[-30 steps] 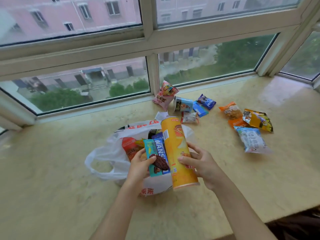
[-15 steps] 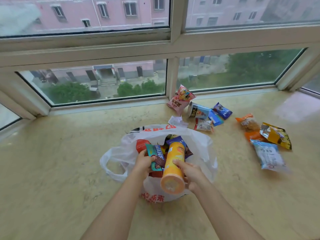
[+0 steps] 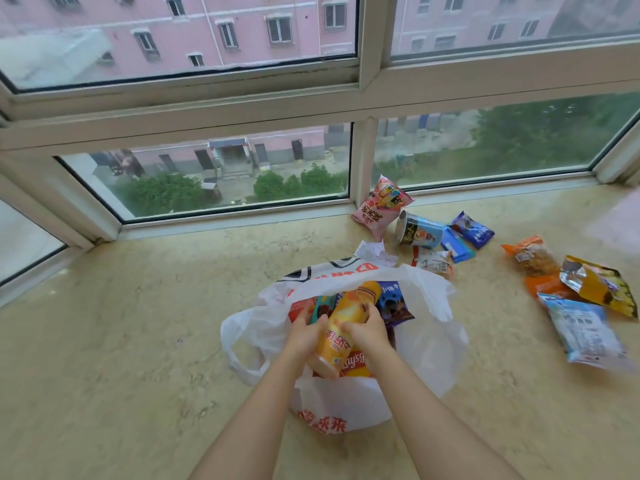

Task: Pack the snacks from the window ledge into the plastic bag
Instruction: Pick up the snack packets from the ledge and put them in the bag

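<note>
Snacks partly packed: your left hand (image 3: 304, 332) and right hand (image 3: 367, 330) grip the chip can (image 3: 341, 336) inside the plastic bag (image 3: 429, 341), while nine or so packets remain on the ledge (image 3: 138, 323).

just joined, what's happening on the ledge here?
A person is packing snacks into a white plastic bag on the window ledge. Both hands, left hand and right hand, grip a yellow chip can lying tilted in the bag's mouth among other packets. Several snacks are not yet packed: a pink bag, a blue cup and foil packets to the right.
</note>
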Demonstrator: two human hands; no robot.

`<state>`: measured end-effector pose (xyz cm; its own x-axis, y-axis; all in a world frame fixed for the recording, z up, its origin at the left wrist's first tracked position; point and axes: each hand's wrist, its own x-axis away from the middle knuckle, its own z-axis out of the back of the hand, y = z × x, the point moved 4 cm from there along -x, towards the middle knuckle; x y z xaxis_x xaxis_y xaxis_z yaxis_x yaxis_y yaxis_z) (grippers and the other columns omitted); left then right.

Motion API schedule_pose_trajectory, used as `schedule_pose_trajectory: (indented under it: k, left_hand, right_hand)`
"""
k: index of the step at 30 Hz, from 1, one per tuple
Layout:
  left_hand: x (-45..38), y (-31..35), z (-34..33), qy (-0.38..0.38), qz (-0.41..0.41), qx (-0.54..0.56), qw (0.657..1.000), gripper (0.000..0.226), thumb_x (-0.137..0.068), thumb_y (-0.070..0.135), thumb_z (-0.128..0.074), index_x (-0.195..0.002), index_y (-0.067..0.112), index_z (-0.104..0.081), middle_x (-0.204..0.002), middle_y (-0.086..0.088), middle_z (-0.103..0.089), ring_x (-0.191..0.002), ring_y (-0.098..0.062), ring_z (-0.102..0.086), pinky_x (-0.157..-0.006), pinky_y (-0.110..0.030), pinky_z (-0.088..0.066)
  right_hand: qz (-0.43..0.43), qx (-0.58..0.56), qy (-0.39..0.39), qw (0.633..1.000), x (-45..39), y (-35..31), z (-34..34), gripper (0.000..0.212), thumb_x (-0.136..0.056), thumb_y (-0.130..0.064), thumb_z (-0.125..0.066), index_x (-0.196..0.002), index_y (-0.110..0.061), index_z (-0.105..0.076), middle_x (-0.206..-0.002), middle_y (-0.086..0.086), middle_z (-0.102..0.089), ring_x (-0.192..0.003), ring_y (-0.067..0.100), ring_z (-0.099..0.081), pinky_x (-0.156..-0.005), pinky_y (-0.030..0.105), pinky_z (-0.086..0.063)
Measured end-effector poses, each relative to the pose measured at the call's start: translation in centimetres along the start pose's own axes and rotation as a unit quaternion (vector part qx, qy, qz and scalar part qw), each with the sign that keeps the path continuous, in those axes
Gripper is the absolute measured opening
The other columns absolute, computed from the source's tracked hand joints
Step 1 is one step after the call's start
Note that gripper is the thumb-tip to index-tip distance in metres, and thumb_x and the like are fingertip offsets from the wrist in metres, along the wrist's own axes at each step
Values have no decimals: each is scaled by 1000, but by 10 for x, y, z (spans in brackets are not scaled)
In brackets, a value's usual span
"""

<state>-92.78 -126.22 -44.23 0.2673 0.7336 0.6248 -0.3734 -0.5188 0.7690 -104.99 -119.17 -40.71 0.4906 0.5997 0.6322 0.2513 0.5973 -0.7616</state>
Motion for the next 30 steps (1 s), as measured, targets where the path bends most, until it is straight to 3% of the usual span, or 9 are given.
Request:
schedule_pose_trajectory:
  k: [5, 9, 12, 17, 22, 26, 28, 29, 30]
  left_hand:
    - [17, 4, -8, 68, -132, -227, 962, 67, -80, 29, -74, -140, 18, -47, -147, -4, -38, -137, -21, -33, -113, -36, -29]
    - [50, 9, -30, 92, -216, -299, 925, 47, -76, 34, -72, -121, 30, -60, -133, 8, -50, -124, -12, -45, -101, -31, -41]
    - [56, 2, -43, 41, -210, -392, 895, 65, -76, 34, -72, -136, 34, -46, -137, 11, -46, -122, -9, -47, -94, -28, -45]
    - [43, 7, -53, 47, -204, -467, 859, 91, -72, 50, -70, -149, 40, -21, -134, 7, -52, -118, -13, -54, -82, -26, -44]
    - [17, 25, -72, 70, -262, -475, 837, 87, -78, 40, -68, -151, 35, -21, -144, 1, -45, -122, -22, -51, -87, -35, -48]
    - [-7, 35, -92, 51, -273, -571, 773, 55, -94, 21, -56, -145, 32, -35, -156, -9, -28, -132, -27, -40, -97, -36, -43]
    - [0, 41, -101, 13, -285, -565, 774, 37, -98, 30, -51, -135, 28, -46, -139, -7, -48, -115, -21, -51, -87, -31, -47]
    - [3, 42, -103, 3, -285, -536, 795, 36, -99, 34, -48, -133, 23, -49, -126, -2, -54, -108, -16, -52, -80, -24, -48]
    - [5, 45, -105, -8, -297, -540, 787, 37, -100, 31, -46, -135, 18, -49, -123, 1, -52, -109, -13, -50, -79, -18, -48]
  right_hand:
    - [40, 116, -45, 991, 10, 17, 20, 90, -83, -20, -69, -153, -23, -13, -149, 5, -37, -129, 23, -45, -100, 39, -46]
    - [25, 101, -51, 993, 16, 20, 35, 75, -88, -15, -62, -151, -22, -22, -148, 5, -37, -124, 22, -47, -97, 40, -49]
    - [-9, 31, -71, 997, 18, 25, 38, 72, -90, -8, -55, -151, -23, -19, -147, 4, -37, -112, 17, -48, -94, 37, -50]
    - [16, -6, -103, 995, 13, 26, 42, 72, -90, 2, -47, -151, -22, -17, -150, -3, -35, -120, 15, -46, -92, 29, -49]
    - [64, 121, -106, 985, 1, 42, 57, 72, -89, -11, -52, -151, -24, -17, -150, 1, -37, -120, 14, -47, -101, 38, -45]
    - [96, 301, -70, 946, -3, 61, 79, 76, -87, -15, -51, -152, -27, -15, -152, -1, -33, -135, 20, -37, -101, 35, -42]
    - [125, 453, -65, 880, 0, 66, 84, 71, -86, -16, -52, -150, -25, -22, -143, 2, -44, -130, 23, -41, -100, 35, -40]
    - [151, 527, -60, 834, 3, 67, 86, 63, -85, -14, -50, -145, -23, -31, -133, 3, -52, -125, 25, -44, -101, 36, -36]
    - [181, 574, -50, 797, 6, 66, 86, 53, -85, -11, -46, -136, -22, -42, -122, 3, -58, -118, 26, -47, -101, 37, -34]
